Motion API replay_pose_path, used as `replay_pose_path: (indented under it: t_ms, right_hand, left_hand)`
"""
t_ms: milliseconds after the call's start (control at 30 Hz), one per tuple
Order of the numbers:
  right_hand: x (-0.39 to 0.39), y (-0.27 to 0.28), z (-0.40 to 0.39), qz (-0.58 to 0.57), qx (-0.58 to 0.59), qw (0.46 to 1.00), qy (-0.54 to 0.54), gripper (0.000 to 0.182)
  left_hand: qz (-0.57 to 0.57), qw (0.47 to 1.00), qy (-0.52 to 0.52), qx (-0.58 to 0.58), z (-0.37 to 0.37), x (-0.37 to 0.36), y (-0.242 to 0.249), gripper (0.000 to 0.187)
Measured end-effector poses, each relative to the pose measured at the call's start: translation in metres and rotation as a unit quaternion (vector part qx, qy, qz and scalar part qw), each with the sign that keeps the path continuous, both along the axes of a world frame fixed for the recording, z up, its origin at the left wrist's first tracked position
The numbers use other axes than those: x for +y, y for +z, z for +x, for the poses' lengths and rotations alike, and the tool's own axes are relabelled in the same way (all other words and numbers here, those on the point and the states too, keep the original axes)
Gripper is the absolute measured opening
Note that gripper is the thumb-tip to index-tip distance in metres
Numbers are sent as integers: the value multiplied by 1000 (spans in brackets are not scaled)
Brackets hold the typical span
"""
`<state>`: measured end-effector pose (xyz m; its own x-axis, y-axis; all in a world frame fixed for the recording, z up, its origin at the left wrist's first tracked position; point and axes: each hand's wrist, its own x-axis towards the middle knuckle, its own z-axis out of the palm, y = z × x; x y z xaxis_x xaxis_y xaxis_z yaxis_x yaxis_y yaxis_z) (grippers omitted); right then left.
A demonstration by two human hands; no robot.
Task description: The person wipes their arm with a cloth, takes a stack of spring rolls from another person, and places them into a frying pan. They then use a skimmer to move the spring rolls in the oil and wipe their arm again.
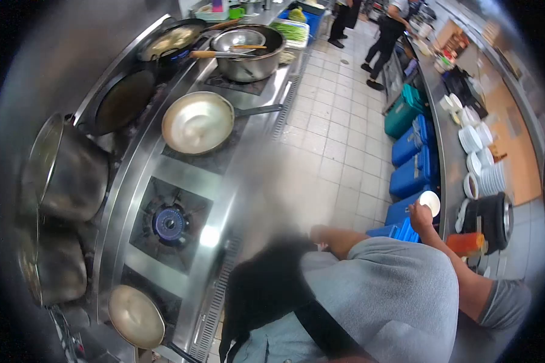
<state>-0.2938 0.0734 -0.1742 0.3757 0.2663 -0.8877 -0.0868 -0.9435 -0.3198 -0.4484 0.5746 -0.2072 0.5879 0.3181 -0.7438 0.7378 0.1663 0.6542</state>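
Observation:
My right hand (420, 219) is wrapped round the edge of a small white bowl (430, 204), out to my right beside the steel counter (443, 175). Blue bins stand just below and beyond it. My left forearm (339, 239) reaches across in front of my body. Only a small, blurred part of my left hand (321, 244) shows near the dark apron, so its fingers cannot be made out.
On the left, the steel stove (191, 175) bears a pan (198, 123), a second pan (136, 316), a large pot (248, 68) and a burner (169, 224). Stacked plates (492, 179) stand on the right counter. Co-workers (390, 36) stand far down the tiled aisle.

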Motion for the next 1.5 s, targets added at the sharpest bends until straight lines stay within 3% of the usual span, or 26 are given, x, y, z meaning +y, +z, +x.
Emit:
replay_pose_path:
  t_ms: [200, 267, 333, 367, 433, 633, 700, 767, 800, 933, 967, 1033, 1067, 1100, 1167, 1200, 1333, 1400, 1467, 1500]
  right_hand:
    - [32, -14, 23, -44, -4, 985, -165, 29]
    - [34, 9, 48, 17, -61, 994, -90, 28]
    - [36, 9, 71, 15, -190, 980, 53, 29]
    - [37, 15, 82, 14, -188, 981, 47, 29]
    - [38, 38, 103, -16, -107, 991, -73, 27]
    - [7, 30, 118, 5, -137, 988, -71, 30]
    - [-10, 3, 120, 12, -127, 989, -80, 30]
    - [-24, 18, 117, -17, -94, 989, -117, 27]
    - [-35, -30, 120, -28, -95, 995, 12, 23]
    - [-63, 1, 118, -93, -32, 995, -30, 22]
    - [-72, -17, 119, -94, -32, 995, -33, 22]
    - [-93, -90, 120, -58, -131, 985, 94, 25]
    - [-97, -95, 108, -66, -231, 970, -25, 30]
    - [-95, -76, 108, -67, -230, 970, -32, 30]
    - [-87, 14, 102, -58, -108, 980, -155, 33]
    - [-83, 42, 93, -26, -114, 977, -180, 33]
    - [-90, 76, 77, 17, -87, 960, -266, 30]
    - [-92, 92, 69, 34, -71, 952, -295, 29]
    - [-91, 123, 70, 14, -99, 921, -376, 27]
    - [-95, 121, 75, 18, -102, 919, -381, 27]
  left_hand:
    - [-23, 998, -55, 9, 25, -28, 14, 42]
    - [-28, 997, -65, 14, 31, -37, 18, 42]
    - [-35, 997, -71, 21, 36, -46, 20, 43]
    - [-37, 996, -74, 25, 38, -50, 23, 43]
    - [-41, 996, -74, 29, 43, -58, 26, 44]
    - [-53, 997, -53, 35, 52, -74, 33, 46]
    - [-59, 997, -41, 34, 54, -80, 37, 47]
    - [-68, 997, -25, 35, 56, -86, 39, 48]
    - [-74, 997, -19, 33, 58, -91, 41, 48]
    - [-106, 994, 13, 21, 60, -105, 49, 50]
    - [-117, 993, 19, 17, 61, -109, 52, 50]
    - [-148, 988, 35, -1, 65, -117, 57, 51]
    - [-168, 985, 42, -11, 66, -120, 60, 51]
    - [-187, 981, 47, -25, 68, -123, 62, 52]
    - [-228, 971, 51, -52, 76, -131, 72, 52]
    - [-251, 964, 48, -71, 85, -136, 78, 53]
    - [-319, 939, -9, -131, 142, -155, 104, 54]
    - [-309, 941, -62, -120, 192, -179, 142, 57]
    - [-180, 949, -250, -63, 236, -205, 177, 55]
    - [-177, 948, -256, -64, 257, -216, 171, 55]
